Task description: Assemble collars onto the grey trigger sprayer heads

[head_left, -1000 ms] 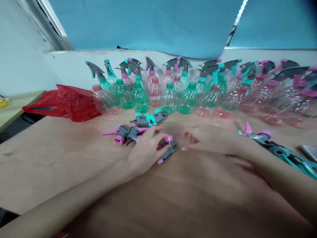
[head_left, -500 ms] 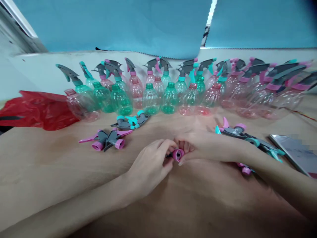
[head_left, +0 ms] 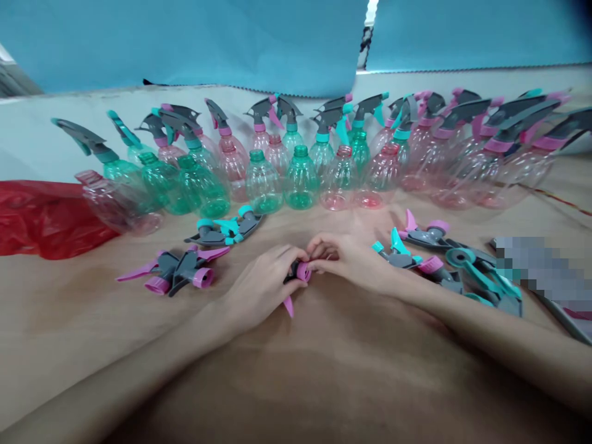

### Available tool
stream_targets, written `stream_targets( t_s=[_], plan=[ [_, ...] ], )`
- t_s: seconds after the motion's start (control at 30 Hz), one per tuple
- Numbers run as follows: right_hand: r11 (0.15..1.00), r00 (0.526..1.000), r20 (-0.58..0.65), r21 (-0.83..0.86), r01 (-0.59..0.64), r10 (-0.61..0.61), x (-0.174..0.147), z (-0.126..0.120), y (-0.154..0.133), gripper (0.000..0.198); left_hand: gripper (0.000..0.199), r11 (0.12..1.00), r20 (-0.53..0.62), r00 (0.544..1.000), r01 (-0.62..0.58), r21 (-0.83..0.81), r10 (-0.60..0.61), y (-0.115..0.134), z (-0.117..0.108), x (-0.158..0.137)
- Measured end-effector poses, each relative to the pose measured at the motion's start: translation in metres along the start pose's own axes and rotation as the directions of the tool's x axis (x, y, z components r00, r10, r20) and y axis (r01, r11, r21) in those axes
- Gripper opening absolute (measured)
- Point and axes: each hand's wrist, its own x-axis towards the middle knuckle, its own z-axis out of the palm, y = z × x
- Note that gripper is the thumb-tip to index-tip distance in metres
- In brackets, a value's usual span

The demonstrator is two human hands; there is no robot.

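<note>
My left hand (head_left: 263, 280) is closed around a grey spray trigger head with a pink collar (head_left: 303, 271). Its pink trigger (head_left: 288, 306) sticks out below the fingers, and most of the grey body is hidden by them. From the other side, my right hand (head_left: 345, 262) pinches the collar between thumb and fingers. The collar's opening is turned toward me and to the right. To the left of my hands lie two pink-and-grey spray heads (head_left: 178, 271), with teal-and-grey ones (head_left: 226, 227) behind them.
Spray bottles stand in rows along the wall; several, like a green bottle (head_left: 301, 179), have no spray head. More loose spray heads (head_left: 485, 277) lie beyond my right forearm, beside a partly blurred flat device (head_left: 573, 324). A red plastic bag (head_left: 55, 216) lies at the left.
Both hands, with the spray head, have shifted left in view. Its pink trigger now shows below my left hand. More loose spray heads are uncovered by my right arm. The camera has turned slightly.
</note>
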Motion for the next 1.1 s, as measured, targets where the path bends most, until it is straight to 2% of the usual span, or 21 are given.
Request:
stream_targets(
  t_s=[0.13, 0.2, 0.27, 0.37, 0.47, 0.57, 0.67, 0.87, 1.1],
  plan=[
    [0.996, 0.992, -0.124, 0.087, 0.01, 0.001, -0.001, 0.007, 0.005, 0.017, 0.029, 0.998, -0.018, 0.999, 0.028, 0.058, -0.027, -0.003, 0.004, 0.002],
    [0.993, 0.986, -0.165, 0.112, 0.03, -0.011, -0.002, 0.011, 0.007, 0.018, 0.028, 0.995, -0.012, 0.999, 0.035, 0.089, -0.035, -0.005, 0.005, 0.001],
    [0.992, 0.98, -0.198, 0.118, 0.047, -0.023, -0.002, 0.016, 0.009, 0.021, 0.024, 0.999, -0.031, 0.999, 0.016, 0.051, -0.014, -0.007, 0.005, 0.0],
    [0.992, 0.969, -0.245, 0.105, 0.066, -0.039, -0.005, 0.022, 0.008, 0.025, 0.024, 0.996, -0.166, 0.986, -0.005, -0.089, -0.009, -0.01, 0.008, -0.001],
    [0.991, 0.958, -0.277, 0.089, 0.096, -0.068, -0.009, 0.023, 0.001, 0.028, 0.025, 0.981, -0.325, 0.945, -0.024, -0.193, -0.041, -0.011, 0.014, -0.005],
    [0.99, 0.966, -0.242, 0.082, 0.114, -0.092, -0.014, 0.02, -0.012, 0.03, 0.021, 0.956, -0.438, 0.898, -0.101, -0.276, -0.032, -0.008, 0.021, -0.01],
    [0.991, 0.972, -0.209, 0.056, 0.121, -0.107, -0.019, 0.019, -0.023, 0.029, 0.02, 0.932, -0.498, 0.867, -0.186, -0.311, 0.006, -0.004, 0.027, -0.015],
    [0.988, 0.975, -0.219, 0.142, 0.066, -0.033, -0.023, 0.03, -0.025, 0.034, 0.019, 0.944, -0.563, 0.821, -0.254, -0.212, 0.094, 0.0, 0.029, -0.017],
    [0.993, 0.977, -0.212, 0.115, 0.025, 0.0, -0.025, 0.032, -0.027, 0.038, 0.02, 0.957, -0.511, 0.843, -0.262, -0.122, 0.166, 0.006, 0.026, -0.016]
  ],
)
